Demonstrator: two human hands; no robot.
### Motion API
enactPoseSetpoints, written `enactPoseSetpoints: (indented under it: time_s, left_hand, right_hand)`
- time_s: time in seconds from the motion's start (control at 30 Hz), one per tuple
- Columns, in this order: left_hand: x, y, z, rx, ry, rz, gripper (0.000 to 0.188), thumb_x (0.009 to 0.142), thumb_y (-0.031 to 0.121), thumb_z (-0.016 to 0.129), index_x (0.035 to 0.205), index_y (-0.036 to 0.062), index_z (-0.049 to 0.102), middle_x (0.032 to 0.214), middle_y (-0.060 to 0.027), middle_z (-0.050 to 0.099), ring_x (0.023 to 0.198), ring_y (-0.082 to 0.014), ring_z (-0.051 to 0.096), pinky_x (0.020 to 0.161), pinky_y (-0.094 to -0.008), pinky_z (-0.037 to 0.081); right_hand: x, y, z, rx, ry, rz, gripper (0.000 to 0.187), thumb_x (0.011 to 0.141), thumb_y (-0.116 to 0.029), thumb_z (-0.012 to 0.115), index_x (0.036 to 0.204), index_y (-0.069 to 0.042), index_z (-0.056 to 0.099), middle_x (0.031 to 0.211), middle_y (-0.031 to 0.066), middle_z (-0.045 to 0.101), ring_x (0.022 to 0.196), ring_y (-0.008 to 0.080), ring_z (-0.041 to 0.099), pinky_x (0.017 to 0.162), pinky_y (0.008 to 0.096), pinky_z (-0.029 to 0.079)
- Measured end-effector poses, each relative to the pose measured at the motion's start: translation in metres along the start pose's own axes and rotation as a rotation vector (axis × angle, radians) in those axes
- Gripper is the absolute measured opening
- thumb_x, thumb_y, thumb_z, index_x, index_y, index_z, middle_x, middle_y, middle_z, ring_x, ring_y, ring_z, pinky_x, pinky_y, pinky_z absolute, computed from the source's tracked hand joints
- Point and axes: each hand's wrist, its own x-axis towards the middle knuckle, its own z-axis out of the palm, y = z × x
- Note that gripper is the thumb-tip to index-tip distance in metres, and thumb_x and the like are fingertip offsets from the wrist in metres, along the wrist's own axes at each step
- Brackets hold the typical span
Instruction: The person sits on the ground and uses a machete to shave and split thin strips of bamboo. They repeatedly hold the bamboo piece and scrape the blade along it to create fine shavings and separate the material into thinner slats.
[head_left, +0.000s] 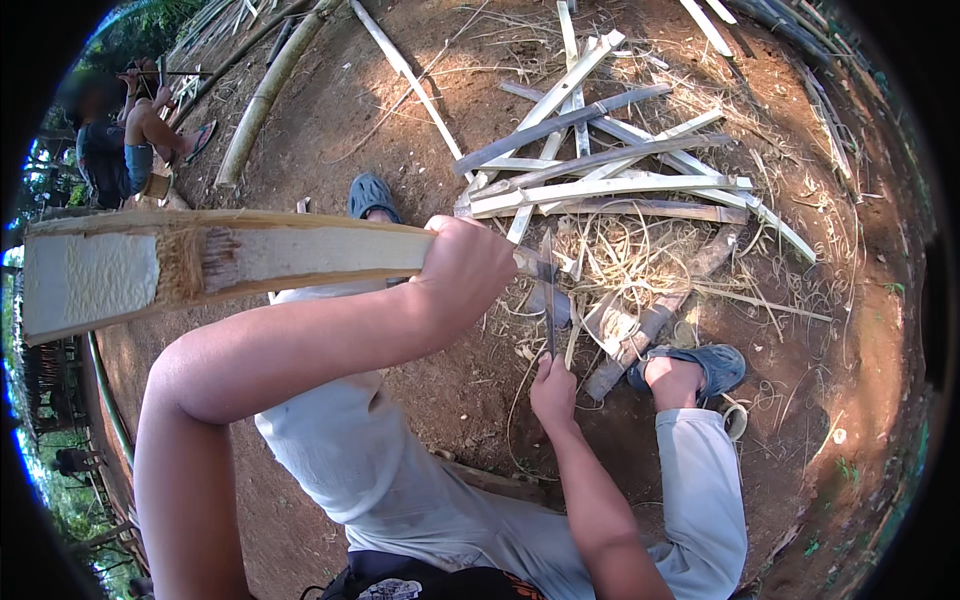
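Note:
My left hand (465, 275) is closed around a split bamboo slat (330, 248), pale inside with a fibrous brown node. The slat's wide end reaches far to the left, and its other end comes out past my fist toward the blade. Lower and to the right, my right hand (553, 395) grips the handle of a long knife (549, 315), its dark blade pointing away from me. The blade crosses close to the slat's far end; whether they touch I cannot tell. Beneath them lie curly bamboo shavings (640, 262).
A loose pile of split bamboo strips (610, 187) lies ahead on the brown dirt. A short bamboo piece (650, 335) rests beside my right clog (715, 370). My left clog (373, 196) shows beyond the slat. Bamboo poles (262, 105) and a seated person (115, 145) are at far left.

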Motion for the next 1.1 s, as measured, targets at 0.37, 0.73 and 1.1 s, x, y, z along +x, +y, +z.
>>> enactPoseSetpoints:
  time_s: [0.37, 0.73, 1.1]
  left_hand:
    - [0.001, 0.000, 0.005, -0.076, -0.081, 0.022, 0.007, 0.079, 0.015, 0.071, 0.074, 0.0118, 0.075, 0.069, -0.0018, 0.069, 0.067, -0.0176, 0.069, 0.045, -0.0372, 0.048]
    - [0.006, 0.001, 0.001, -0.103, -0.065, 0.040, 0.009, 0.081, 0.014, 0.069, 0.075, 0.0100, 0.075, 0.069, -0.0038, 0.069, 0.069, -0.0193, 0.070, 0.046, -0.0381, 0.048]
    - [0.007, 0.007, 0.001, -0.060, 0.015, 0.008, 0.009, 0.079, 0.016, 0.071, 0.071, 0.0122, 0.073, 0.064, -0.0021, 0.066, 0.065, -0.0175, 0.067, 0.045, -0.0377, 0.046]
  right_hand:
    - [-0.007, -0.003, -0.007, 0.038, 0.013, -0.167, 0.024, 0.103, -0.020, 0.050, 0.098, 0.002, 0.059, 0.078, 0.0292, 0.065, 0.077, 0.0494, 0.065, 0.067, 0.0593, 0.048]
    - [0.000, 0.007, -0.002, -0.052, 0.023, -0.193, 0.030, 0.104, -0.026, 0.047, 0.096, 0.000, 0.060, 0.073, 0.0291, 0.065, 0.074, 0.0476, 0.066, 0.065, 0.0558, 0.052]
    - [0.001, 0.003, -0.009, 0.275, 0.163, -0.278, 0.033, 0.104, -0.026, 0.051, 0.091, 0.003, 0.061, 0.077, 0.0284, 0.066, 0.076, 0.0495, 0.065, 0.065, 0.0570, 0.047]
